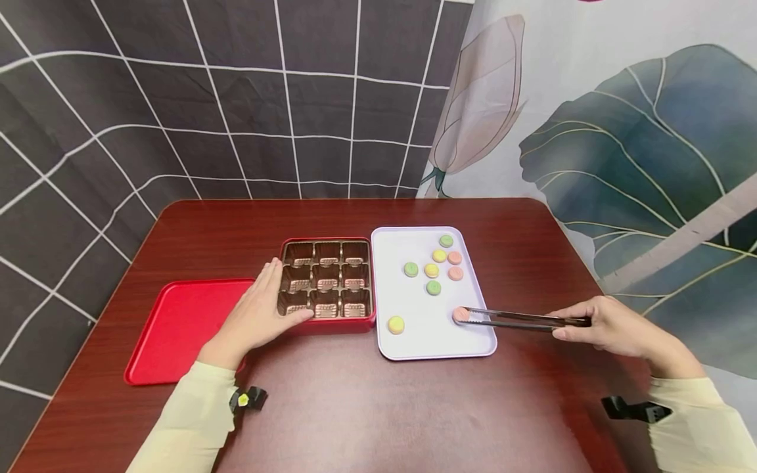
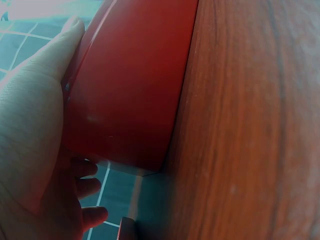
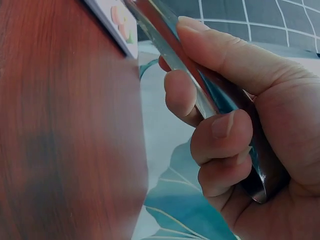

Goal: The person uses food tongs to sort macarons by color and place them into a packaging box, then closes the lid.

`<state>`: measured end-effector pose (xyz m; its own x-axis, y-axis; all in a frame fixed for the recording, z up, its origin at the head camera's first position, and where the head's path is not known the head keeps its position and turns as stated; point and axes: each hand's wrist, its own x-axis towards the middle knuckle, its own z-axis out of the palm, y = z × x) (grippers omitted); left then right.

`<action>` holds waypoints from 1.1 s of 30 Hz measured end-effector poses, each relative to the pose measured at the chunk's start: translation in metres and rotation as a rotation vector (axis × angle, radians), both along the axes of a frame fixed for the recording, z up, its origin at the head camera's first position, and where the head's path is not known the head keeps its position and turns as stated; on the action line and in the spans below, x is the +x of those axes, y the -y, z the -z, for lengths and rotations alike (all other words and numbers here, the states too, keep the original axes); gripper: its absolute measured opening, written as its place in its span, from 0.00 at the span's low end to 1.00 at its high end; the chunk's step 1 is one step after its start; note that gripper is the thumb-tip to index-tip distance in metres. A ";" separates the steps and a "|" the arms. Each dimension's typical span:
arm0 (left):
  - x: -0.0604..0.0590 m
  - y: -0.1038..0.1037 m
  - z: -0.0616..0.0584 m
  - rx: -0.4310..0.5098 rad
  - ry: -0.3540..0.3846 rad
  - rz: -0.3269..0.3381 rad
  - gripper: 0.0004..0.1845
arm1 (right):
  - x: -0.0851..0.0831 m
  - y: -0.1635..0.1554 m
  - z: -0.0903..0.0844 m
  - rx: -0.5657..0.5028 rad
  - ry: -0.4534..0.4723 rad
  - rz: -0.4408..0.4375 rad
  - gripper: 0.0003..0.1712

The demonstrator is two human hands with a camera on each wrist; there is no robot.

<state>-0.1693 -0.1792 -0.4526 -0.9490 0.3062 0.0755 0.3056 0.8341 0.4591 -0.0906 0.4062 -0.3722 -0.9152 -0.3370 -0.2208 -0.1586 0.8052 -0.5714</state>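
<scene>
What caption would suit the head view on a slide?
Right hand grips tongs at a pink candy on the white tray; left hand steadies the red box.

Bare dark-red wooden tabletop (image 1: 355,407) lay open along the near edge, while the red nine-compartment tin (image 1: 327,279), the flat red lid (image 1: 177,328) and the white rectangular tray (image 1: 408,341) of round sweets crowded the middle.

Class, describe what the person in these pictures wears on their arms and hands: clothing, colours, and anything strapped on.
Both arms wear long pale cream sleeves reaching the wrists. The left hand and right hand are bare, with no gloves or rings visible. A small black device with a yellow-green spot sits at the left wrist, and a black mount sits at the right wrist.
</scene>
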 end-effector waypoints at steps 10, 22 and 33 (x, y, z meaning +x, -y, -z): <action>0.001 0.002 0.002 0.004 -0.002 -0.005 0.65 | -0.028 0.025 -0.003 -0.043 -0.061 -0.040 0.19; 0.001 0.000 0.002 0.004 0.003 -0.003 0.66 | -0.084 0.073 -0.022 -0.056 -0.058 -0.107 0.23; 0.002 -0.002 0.001 0.019 -0.004 -0.010 0.64 | -0.128 0.109 -0.029 -0.078 -0.066 -0.134 0.25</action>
